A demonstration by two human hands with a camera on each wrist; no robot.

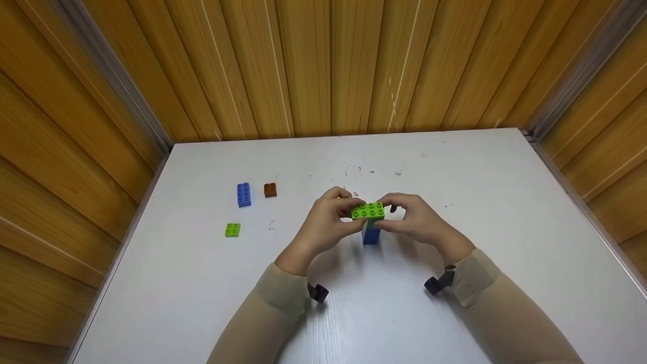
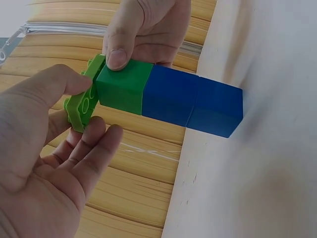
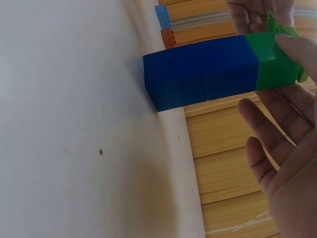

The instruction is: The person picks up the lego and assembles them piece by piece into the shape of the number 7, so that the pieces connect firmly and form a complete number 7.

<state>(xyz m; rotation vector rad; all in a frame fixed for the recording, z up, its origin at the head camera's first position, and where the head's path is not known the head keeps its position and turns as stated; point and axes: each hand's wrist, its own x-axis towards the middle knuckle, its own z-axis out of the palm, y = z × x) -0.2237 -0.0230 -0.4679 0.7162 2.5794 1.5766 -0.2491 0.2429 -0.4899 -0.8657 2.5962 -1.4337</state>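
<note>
A flat light green brick [image 1: 368, 210] with studs lies across the top of an upright stack and juts out to the left. Below it the stack has a dark green brick [image 2: 124, 87], then two blue bricks [image 2: 171, 94], the lower one against the white table. My left hand [image 1: 328, 217] pinches the overhanging end of the light green brick between thumb and fingers. My right hand [image 1: 415, 217] grips the dark green brick, its thumb flat on one face, fingers behind. Whether the light green brick is fully pressed on, I cannot tell.
Left of the stack on the white table [image 1: 177, 303] lie a blue studded brick [image 1: 244, 195], a small brown brick [image 1: 270, 190] and a small light green brick [image 1: 232, 230]. Wood-patterned walls [image 1: 313, 71] stand along the table's back and sides.
</note>
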